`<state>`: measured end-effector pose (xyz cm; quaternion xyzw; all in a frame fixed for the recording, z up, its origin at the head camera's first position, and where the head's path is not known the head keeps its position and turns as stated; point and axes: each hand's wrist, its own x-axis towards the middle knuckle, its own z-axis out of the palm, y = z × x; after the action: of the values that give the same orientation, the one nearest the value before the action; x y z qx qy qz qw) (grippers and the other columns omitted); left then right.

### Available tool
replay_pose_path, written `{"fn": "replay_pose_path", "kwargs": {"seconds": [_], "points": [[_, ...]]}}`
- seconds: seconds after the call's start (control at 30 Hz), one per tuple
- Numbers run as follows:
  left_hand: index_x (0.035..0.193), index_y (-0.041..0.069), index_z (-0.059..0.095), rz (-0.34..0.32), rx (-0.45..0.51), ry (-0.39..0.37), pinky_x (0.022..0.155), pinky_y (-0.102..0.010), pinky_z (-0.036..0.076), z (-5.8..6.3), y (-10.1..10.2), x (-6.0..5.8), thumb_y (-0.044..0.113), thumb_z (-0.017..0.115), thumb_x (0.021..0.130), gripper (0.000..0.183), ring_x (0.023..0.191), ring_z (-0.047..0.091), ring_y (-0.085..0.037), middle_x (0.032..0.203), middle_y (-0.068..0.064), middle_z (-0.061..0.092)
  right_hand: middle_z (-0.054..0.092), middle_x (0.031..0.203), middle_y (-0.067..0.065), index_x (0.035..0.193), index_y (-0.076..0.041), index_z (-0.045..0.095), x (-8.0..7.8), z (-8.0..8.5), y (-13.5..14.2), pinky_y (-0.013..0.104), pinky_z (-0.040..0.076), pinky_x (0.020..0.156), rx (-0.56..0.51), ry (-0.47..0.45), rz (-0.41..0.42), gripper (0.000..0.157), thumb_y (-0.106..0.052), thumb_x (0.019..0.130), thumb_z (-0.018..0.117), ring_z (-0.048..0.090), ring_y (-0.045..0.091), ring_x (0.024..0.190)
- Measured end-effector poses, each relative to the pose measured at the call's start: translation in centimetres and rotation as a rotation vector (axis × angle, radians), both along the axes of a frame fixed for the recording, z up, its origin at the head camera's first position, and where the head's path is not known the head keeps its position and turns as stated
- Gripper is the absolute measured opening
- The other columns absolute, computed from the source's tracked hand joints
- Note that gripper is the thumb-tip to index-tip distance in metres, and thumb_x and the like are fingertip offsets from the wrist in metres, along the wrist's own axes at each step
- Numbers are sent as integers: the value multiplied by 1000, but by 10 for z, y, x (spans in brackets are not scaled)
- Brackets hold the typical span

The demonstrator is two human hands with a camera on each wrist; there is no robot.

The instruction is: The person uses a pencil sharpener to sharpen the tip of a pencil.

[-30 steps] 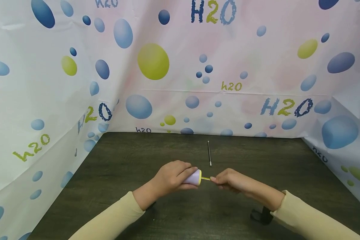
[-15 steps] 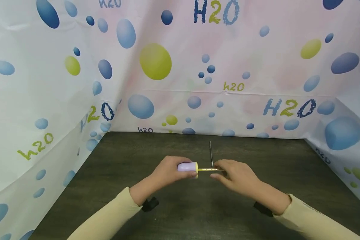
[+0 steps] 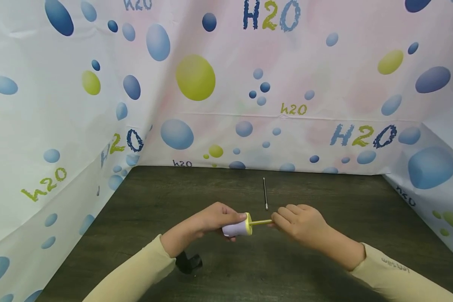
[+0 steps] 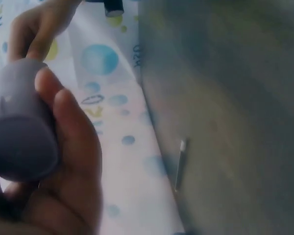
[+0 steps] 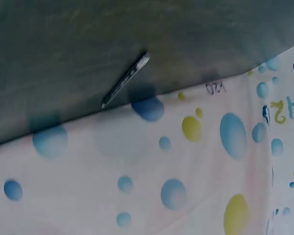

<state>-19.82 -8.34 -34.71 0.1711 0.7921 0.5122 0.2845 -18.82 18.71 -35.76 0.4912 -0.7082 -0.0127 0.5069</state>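
Note:
In the head view, my left hand (image 3: 215,219) holds a lilac cylindrical pencil sharpener (image 3: 235,228) with a yellow rim, thumb on top. A yellow pencil (image 3: 261,222) sticks out of the rimmed end, toward the right. My right hand (image 3: 300,221) pinches the pencil's outer part, its fingers hiding that end. The left wrist view shows the sharpener's body (image 4: 24,117) close up, with left fingers (image 4: 76,122) curled along its side and the right hand (image 4: 39,29) beyond. Neither hand nor sharpener appears in the right wrist view.
A thin dark pencil (image 3: 265,193) with a pale end lies on the dark wooden table (image 3: 173,184), beyond the hands. It also shows in both wrist views. A white sheet (image 3: 226,105) printed with bubbles and H2O lettering rises behind the table and along its sides.
The right hand loosened and shifted along the yellow pencil, then took it again with its back turned up. The left hand has turned, its thumb now on top of the sharpener.

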Motion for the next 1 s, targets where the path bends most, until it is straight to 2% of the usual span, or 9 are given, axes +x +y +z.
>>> {"fn": "replay_pose_path", "kwargs": {"seconds": [0.1, 0.17, 0.23, 0.33, 0.4, 0.47, 0.57, 0.77, 1.0], "points": [[116, -2, 74, 54, -53, 222, 67, -32, 59, -2, 5, 6, 33, 71, 96, 40, 69, 65, -8, 95, -13, 75, 48, 58, -11, 73, -17, 58, 5, -3, -1, 15, 32, 42, -48, -251, -15, 50, -39, 112, 37, 40, 0, 47], [116, 1, 75, 63, -100, 464, 63, -25, 53, -5, 7, 9, 32, 78, 91, 40, 72, 63, -10, 99, -13, 76, 43, 55, -14, 71, -19, 58, 9, -3, 0, 14, 27, 44, -73, -596, -24, 49, -43, 110, 40, 33, -5, 47], [116, 5, 76, 38, -163, 761, 62, -21, 50, -8, 8, 11, 34, 84, 84, 44, 75, 64, -12, 101, -9, 77, 38, 55, -15, 70, -17, 57, 12, 0, 1, 15, 23, 47, -113, -1024, -19, 48, -41, 109, 45, 26, -6, 48], [113, 7, 75, -37, -217, 1248, 68, -20, 54, -14, 6, 10, 37, 91, 75, 51, 81, 69, -14, 100, -4, 76, 32, 56, -13, 70, -3, 54, 12, 5, 4, 21, 21, 47, -217, -1671, 23, 48, -32, 108, 50, 21, -1, 48], [112, 9, 75, -60, -222, 1498, 72, -21, 57, -18, 4, 8, 40, 95, 68, 57, 85, 71, -12, 99, -1, 75, 31, 55, -11, 69, -1, 52, 9, 7, 5, 23, 19, 47, -253, -1962, 49, 48, -29, 108, 49, 19, 4, 47], [111, 10, 74, -83, -201, 1640, 74, -23, 59, -20, 1, 5, 42, 96, 64, 62, 86, 71, -12, 99, 0, 73, 29, 54, -11, 70, -3, 52, 6, 7, 6, 23, 18, 45, -252, -2136, 70, 48, -30, 109, 46, 16, 7, 46], [112, 11, 73, -97, -181, 1692, 74, -22, 58, -20, -3, 3, 44, 96, 63, 63, 87, 71, -11, 101, 0, 72, 28, 53, -12, 76, -9, 59, 4, 8, 8, 23, 19, 45, -214, -2193, 76, 43, -33, 110, 46, 15, 7, 46], [114, 10, 73, -102, -171, 1718, 76, -24, 59, -18, -8, 1, 44, 95, 64, 64, 88, 71, -12, 103, -1, 71, 30, 54, -12, 90, 5, 64, 2, 13, 7, 22, 20, 45, -193, -2161, 81, 45, -32, 110, 47, 16, 6, 45], [114, 9, 73, -109, -154, 1746, 77, -25, 59, -14, -10, 0, 45, 96, 63, 66, 88, 71, -13, 103, -2, 71, 28, 54, -12, 92, 13, 59, 2, 17, 6, 22, 19, 44, -178, -2133, 72, 48, -30, 110, 47, 16, 6, 46]]}}
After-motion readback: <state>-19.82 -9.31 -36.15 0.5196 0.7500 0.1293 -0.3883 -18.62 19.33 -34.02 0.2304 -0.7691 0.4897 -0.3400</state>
